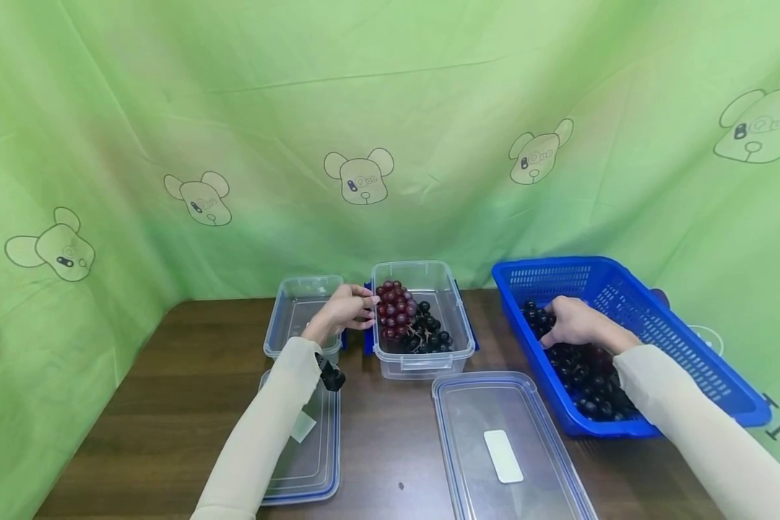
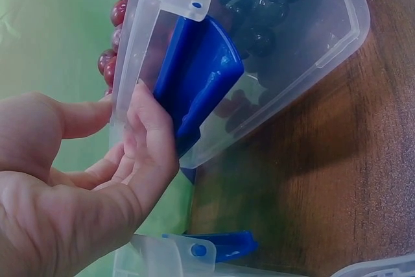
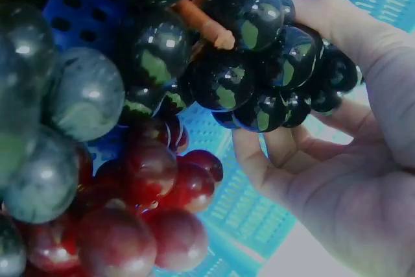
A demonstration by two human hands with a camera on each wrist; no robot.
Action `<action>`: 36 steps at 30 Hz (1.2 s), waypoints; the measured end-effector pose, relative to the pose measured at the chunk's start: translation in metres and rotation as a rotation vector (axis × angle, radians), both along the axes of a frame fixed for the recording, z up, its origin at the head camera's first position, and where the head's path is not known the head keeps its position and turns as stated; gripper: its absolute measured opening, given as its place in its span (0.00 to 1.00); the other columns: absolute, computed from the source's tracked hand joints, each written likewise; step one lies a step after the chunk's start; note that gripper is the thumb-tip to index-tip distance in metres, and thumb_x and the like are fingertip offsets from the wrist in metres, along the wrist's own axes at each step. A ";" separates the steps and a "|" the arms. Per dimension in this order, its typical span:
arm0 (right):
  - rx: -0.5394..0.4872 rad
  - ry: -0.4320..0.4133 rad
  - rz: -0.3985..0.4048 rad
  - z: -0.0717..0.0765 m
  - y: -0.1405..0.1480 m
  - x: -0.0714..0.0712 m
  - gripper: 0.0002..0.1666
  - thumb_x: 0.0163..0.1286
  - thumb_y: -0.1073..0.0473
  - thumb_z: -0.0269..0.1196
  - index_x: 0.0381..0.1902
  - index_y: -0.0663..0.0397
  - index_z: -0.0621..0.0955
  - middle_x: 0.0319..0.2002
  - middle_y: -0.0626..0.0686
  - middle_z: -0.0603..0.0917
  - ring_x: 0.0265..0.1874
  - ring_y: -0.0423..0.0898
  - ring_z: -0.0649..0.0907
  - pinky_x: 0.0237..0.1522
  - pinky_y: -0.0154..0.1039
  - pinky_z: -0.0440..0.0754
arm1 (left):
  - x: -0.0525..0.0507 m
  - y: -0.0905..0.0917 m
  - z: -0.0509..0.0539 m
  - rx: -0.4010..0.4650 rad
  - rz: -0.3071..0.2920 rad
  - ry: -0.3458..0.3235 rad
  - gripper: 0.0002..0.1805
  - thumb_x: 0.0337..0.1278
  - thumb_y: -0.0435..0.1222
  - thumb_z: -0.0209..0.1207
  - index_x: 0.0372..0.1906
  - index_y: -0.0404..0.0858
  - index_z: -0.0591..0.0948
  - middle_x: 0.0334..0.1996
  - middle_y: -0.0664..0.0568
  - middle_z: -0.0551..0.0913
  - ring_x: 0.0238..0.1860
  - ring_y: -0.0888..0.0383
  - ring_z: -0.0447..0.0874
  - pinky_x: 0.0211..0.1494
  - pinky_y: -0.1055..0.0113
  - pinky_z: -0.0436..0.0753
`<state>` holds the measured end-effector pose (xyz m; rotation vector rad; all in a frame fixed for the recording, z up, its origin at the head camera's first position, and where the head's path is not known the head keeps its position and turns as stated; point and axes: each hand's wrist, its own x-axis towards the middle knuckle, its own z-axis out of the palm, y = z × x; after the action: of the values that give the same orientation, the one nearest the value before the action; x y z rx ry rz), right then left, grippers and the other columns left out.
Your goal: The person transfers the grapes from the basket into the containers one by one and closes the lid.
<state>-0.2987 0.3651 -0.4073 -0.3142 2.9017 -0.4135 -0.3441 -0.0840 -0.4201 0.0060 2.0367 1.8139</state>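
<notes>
In the head view a clear container (image 1: 422, 366) holds a red grape bunch (image 1: 395, 310) and a black grape bunch (image 1: 429, 331). My left hand (image 1: 346, 312) is at its left wall; in the left wrist view that hand (image 2: 84, 173) has thumb and fingers on either side of the rim (image 2: 130, 50), beside a blue latch (image 2: 201, 69). My right hand (image 1: 578, 321) reaches into the blue basket (image 1: 708, 347). In the right wrist view the fingers of this hand (image 3: 350, 141) curl round black grapes (image 3: 259, 63), with red grapes (image 3: 149, 205) lower down.
A second clear container (image 1: 292, 303) stands left of the first. One lid (image 1: 312, 462) lies at the front left, another lid (image 1: 481, 426) in front of the basket. More dark grapes (image 1: 591, 383) fill the near part of the basket. A green curtain (image 1: 429, 87) hangs behind.
</notes>
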 end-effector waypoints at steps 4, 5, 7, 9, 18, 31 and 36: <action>-0.022 0.034 -0.009 0.001 0.004 0.004 0.52 0.52 0.51 0.83 0.61 0.85 0.75 0.62 0.82 0.76 0.58 0.78 0.80 0.56 0.68 0.84 | 0.000 0.000 -0.001 0.001 0.005 -0.002 0.18 0.77 0.34 0.59 0.63 0.31 0.72 0.42 0.47 0.76 0.35 0.56 0.80 0.36 0.71 0.90; -0.030 0.040 -0.016 0.002 0.006 0.005 0.52 0.52 0.51 0.83 0.62 0.85 0.74 0.62 0.83 0.76 0.59 0.79 0.79 0.57 0.69 0.83 | 0.000 0.000 -0.002 0.002 0.006 -0.001 0.18 0.77 0.34 0.59 0.62 0.31 0.72 0.42 0.47 0.76 0.35 0.56 0.80 0.36 0.71 0.90; -0.042 0.052 -0.030 0.004 0.009 0.007 0.54 0.53 0.51 0.82 0.64 0.86 0.73 0.63 0.83 0.75 0.61 0.80 0.77 0.58 0.71 0.81 | 0.000 0.000 -0.002 0.003 0.009 0.001 0.18 0.77 0.34 0.59 0.62 0.31 0.72 0.42 0.47 0.76 0.35 0.56 0.80 0.35 0.71 0.89; -0.057 0.049 -0.050 0.006 0.013 0.009 0.55 0.55 0.50 0.82 0.64 0.86 0.72 0.63 0.84 0.74 0.59 0.78 0.79 0.57 0.71 0.82 | 0.000 0.000 -0.002 0.003 0.010 0.004 0.17 0.77 0.34 0.59 0.62 0.31 0.72 0.41 0.47 0.76 0.35 0.56 0.80 0.35 0.71 0.89; -0.155 0.080 -0.159 0.018 0.025 0.015 0.70 0.58 0.31 0.77 0.74 0.83 0.62 0.67 0.84 0.69 0.66 0.81 0.72 0.62 0.74 0.78 | 0.000 0.000 0.000 0.003 0.011 -0.006 0.18 0.77 0.34 0.59 0.63 0.31 0.72 0.43 0.47 0.77 0.35 0.56 0.80 0.36 0.70 0.90; -0.396 0.173 -0.342 0.040 0.026 0.023 0.72 0.64 0.32 0.74 0.83 0.69 0.49 0.73 0.83 0.62 0.72 0.81 0.65 0.67 0.77 0.72 | -0.001 0.001 -0.002 0.008 0.001 -0.003 0.18 0.77 0.34 0.58 0.63 0.31 0.72 0.45 0.47 0.77 0.34 0.56 0.80 0.37 0.69 0.90; -0.470 0.240 -0.423 0.051 0.022 0.024 0.67 0.64 0.31 0.73 0.81 0.68 0.56 0.76 0.80 0.61 0.74 0.79 0.65 0.68 0.77 0.72 | 0.000 0.000 -0.001 0.012 0.006 0.002 0.18 0.77 0.34 0.58 0.63 0.31 0.72 0.44 0.47 0.76 0.34 0.56 0.80 0.36 0.70 0.90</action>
<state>-0.2747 0.3869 -0.3558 0.2125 3.0600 -1.2079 -0.3445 -0.0841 -0.4207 0.0056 2.0293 1.8301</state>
